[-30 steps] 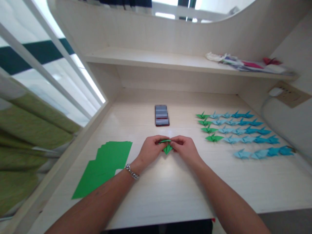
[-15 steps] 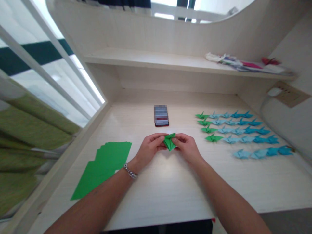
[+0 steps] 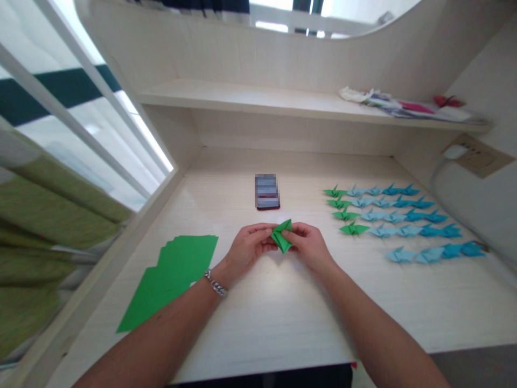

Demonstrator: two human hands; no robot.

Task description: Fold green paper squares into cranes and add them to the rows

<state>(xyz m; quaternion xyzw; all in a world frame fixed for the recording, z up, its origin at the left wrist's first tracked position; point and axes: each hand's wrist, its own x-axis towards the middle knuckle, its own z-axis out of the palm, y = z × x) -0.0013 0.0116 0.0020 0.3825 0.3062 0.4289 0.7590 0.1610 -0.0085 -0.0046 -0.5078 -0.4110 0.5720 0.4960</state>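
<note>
Between my two hands is a partly folded piece of green origami paper (image 3: 282, 238), diamond-like with a pointed flap at the top. My left hand (image 3: 251, 240) pinches its left edge between thumb and fingers. From the other side my right hand (image 3: 309, 241) grips it, the thumb pressed on the front face. Some of the fingers behind the paper are hidden. Left of my left forearm, flat green paper sheets (image 3: 173, 275) lie overlapping on the desk. Rows of folded paper cranes stand to the right, with green cranes (image 3: 354, 229) at the left ends and blue cranes (image 3: 428, 230) beyond.
A phone (image 3: 267, 192) lies on the desk (image 3: 258, 334) beyond my hands. Papers and small items (image 3: 412, 106) rest on the shelf (image 3: 250, 99) above. A cable runs from the wall socket (image 3: 479, 155) down the right side. White bars and a curtain (image 3: 52, 231) border the left.
The green paper has tilted slightly, its top point rising a little. My right thumb has shifted left across its face. Both hands keep their hold.
</note>
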